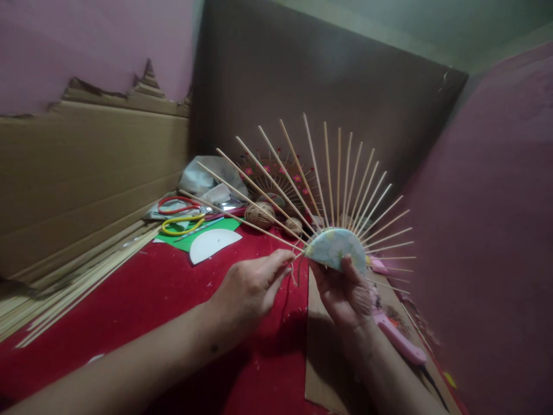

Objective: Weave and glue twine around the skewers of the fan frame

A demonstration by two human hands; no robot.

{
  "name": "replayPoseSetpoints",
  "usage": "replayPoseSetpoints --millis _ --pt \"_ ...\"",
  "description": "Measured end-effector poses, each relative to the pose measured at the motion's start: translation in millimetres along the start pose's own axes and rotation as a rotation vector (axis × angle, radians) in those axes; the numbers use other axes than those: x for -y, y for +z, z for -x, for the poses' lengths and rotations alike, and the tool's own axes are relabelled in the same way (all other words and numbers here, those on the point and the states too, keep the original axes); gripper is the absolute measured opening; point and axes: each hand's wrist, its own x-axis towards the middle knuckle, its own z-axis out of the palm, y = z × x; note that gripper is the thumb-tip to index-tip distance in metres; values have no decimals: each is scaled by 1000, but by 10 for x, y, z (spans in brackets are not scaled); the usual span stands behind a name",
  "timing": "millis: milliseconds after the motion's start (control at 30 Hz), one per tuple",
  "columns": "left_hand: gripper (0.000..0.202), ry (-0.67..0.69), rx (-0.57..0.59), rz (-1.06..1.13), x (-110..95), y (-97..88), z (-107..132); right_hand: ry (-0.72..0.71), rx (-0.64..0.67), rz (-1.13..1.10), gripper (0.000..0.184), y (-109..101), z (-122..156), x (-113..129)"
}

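Observation:
A hand fan of thin wooden sticks [310,167], spread out in a half circle, is held up in front of me. The sticks come out of a pale, patterned half-round base [339,246]. My right hand [345,294] is closed on this base from below, its thumb on the front face. At the base's left end, my left hand [254,282] is closed in a pinch on a thin brown twine [295,266] near the lowest stick. Part of the twine dangles below the fingertips.
Red-handled scissors [178,205] and yellow-handled scissors [184,226] lie by a white half-circle [215,246] on a green sheet [175,240]. Twine balls [260,215] and a decorated fan [270,173] stand behind. Loose sticks [86,282] lie left; a pink glue gun [400,337] lies right on cardboard [324,351].

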Motion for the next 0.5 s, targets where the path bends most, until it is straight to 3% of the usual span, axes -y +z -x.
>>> replayPoseSetpoints --millis 167,300,500 --pt "25 45 24 -5 43 3 33 13 -14 6 34 14 4 -16" --pt "25 1 67 13 16 -7 33 22 -3 -18 35 21 7 -23" --pt "22 0 -13 47 -46 0 6 7 15 11 34 23 5 -17"
